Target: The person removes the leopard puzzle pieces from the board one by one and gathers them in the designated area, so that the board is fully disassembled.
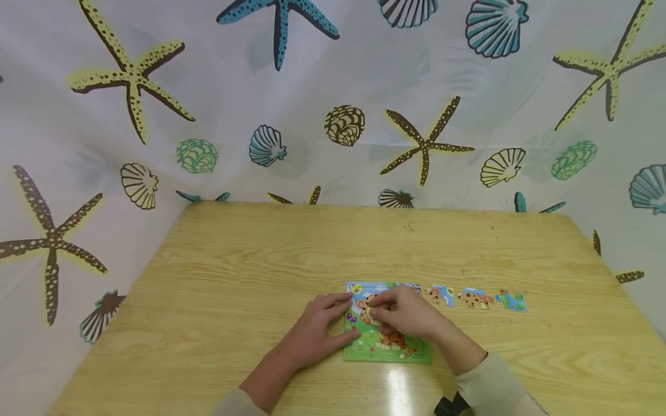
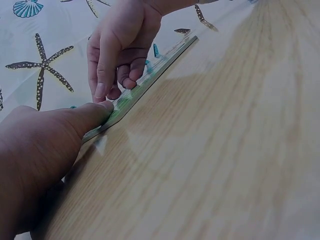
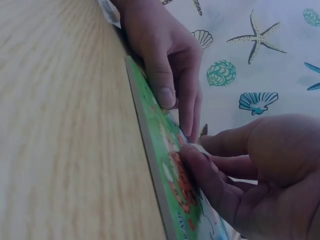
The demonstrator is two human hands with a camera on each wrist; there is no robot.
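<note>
A jigsaw puzzle board point(image 1: 387, 356) with a spotted cartoon animal on green grass lies flat on the wooden table. My left hand point(image 1: 316, 330) rests along its left side, thumb on the lower part and the other fingers near the upper left corner. Over the middle of the picture, my right hand point(image 1: 408, 312) pinches a small puzzle piece point(image 3: 201, 148) between thumb and fingertips, down close to the board. Most of that piece is hidden by the fingers. In the left wrist view, the left thumb point(image 2: 95, 116) presses on the board's edge.
Three loose puzzle pieces lie in a row right of the board: one beside it point(image 1: 442, 294), one in the middle point(image 1: 474, 298) and a blue-green one point(image 1: 512, 301). A patterned cloth point(image 1: 312, 86) hangs behind the table point(image 1: 234, 260). A black object point(image 1: 450, 404) sits by the right sleeve.
</note>
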